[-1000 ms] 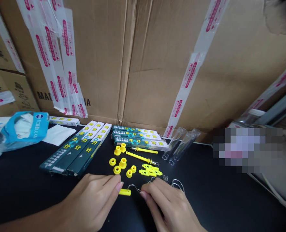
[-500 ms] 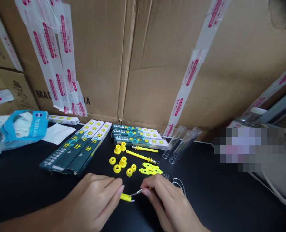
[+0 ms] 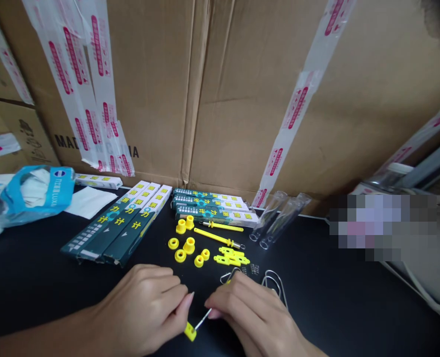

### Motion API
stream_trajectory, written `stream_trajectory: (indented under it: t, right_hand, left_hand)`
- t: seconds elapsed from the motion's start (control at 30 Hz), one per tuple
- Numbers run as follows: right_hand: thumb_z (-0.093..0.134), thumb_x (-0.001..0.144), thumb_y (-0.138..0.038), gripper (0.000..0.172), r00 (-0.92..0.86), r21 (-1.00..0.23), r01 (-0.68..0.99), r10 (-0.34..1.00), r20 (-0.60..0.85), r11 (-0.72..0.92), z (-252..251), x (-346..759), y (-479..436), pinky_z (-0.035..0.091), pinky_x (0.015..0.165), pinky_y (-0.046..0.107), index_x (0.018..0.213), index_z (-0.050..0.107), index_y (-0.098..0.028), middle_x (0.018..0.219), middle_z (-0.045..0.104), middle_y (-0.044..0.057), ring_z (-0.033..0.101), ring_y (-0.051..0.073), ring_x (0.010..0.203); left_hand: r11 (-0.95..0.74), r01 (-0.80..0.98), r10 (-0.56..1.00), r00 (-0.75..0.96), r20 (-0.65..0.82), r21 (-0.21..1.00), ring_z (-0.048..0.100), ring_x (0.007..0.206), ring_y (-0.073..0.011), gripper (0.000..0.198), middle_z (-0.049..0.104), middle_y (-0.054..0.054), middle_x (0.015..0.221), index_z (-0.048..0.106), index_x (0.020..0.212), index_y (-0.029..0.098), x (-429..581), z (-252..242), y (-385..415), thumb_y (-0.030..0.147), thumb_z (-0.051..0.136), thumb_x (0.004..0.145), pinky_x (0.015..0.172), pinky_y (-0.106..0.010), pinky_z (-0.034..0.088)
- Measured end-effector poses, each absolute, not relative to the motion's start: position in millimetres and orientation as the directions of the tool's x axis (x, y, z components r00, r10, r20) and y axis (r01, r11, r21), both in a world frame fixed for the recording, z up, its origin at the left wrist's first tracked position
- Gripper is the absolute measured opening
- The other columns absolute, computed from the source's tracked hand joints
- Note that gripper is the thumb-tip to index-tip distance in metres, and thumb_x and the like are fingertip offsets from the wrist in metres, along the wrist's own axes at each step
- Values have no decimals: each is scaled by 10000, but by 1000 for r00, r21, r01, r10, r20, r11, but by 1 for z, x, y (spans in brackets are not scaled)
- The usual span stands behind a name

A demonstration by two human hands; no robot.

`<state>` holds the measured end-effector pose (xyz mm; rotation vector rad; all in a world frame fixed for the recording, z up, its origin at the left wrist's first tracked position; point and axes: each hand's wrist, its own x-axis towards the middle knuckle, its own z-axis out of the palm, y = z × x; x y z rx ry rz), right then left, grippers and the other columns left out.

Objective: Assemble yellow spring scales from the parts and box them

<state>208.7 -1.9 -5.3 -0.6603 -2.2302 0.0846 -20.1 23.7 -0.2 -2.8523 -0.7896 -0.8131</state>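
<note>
In the head view my left hand (image 3: 151,307) is closed around a yellow plastic strip (image 3: 190,332), whose end sticks out below the thumb. My right hand (image 3: 255,310) pinches a thin metal wire (image 3: 203,320) whose tip meets that end; whether it passes through a hole is too small to tell. Just beyond the right fingers lie a bent wire hook (image 3: 225,277) and small springs (image 3: 255,268). More wire hooks (image 3: 275,282) are right of that hand. Flat yellow tabs (image 3: 231,257) sit farther back.
Yellow collars (image 3: 189,245) and two yellow rods (image 3: 216,238) with metal ends lie mid-table. Behind are green-and-white boxes (image 3: 119,223) and clear tubes (image 3: 284,220). A tissue pack (image 3: 41,191) stands left. Large cardboard (image 3: 149,74) walls the back; a pixelated patch (image 3: 379,223) covers the right.
The yellow strip's end has tipped downward and moved slightly nearer and left. My right hand has shifted left and down with the wire, uncovering a bent wire hook beyond its fingers.
</note>
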Motion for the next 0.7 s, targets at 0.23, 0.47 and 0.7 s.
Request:
stream_trajectory:
  t: [0.23, 0.47, 0.7]
  right_hand:
    - [518, 1050, -173, 185, -521, -367, 370, 518, 679, 853, -10, 198, -5, 485, 566, 266, 921, 649, -153, 764, 746, 29, 581, 138, 609]
    - [539, 1046, -208, 210, -549, -293, 382, 471, 690, 876, -11, 193, -11, 466, 497, 264, 891, 670, -155, 719, 745, 19, 597, 136, 578]
    - [536, 1050, -276, 269, -477, -387, 393, 545, 689, 834, -9, 191, -14, 469, 503, 257, 853, 683, -167, 691, 736, 17, 607, 134, 573]
  left_hand:
    - [-872, 475, 474, 753, 456, 122, 495, 510, -158, 446, 557, -2, 561, 558, 581, 192, -21, 1, 26, 115, 397, 990, 481, -350, 321]
    - [-865, 473, 499, 785, 367, 166, 495, 416, -130, 462, 551, 24, 513, 538, 565, 204, -25, 1, 23, 117, 376, 988, 487, -348, 353]
    - [-848, 394, 505, 804, 315, 353, 508, 527, -148, 343, 524, 31, 607, 473, 691, 223, -27, 4, 26, 156, 368, 1011, 518, -338, 331]
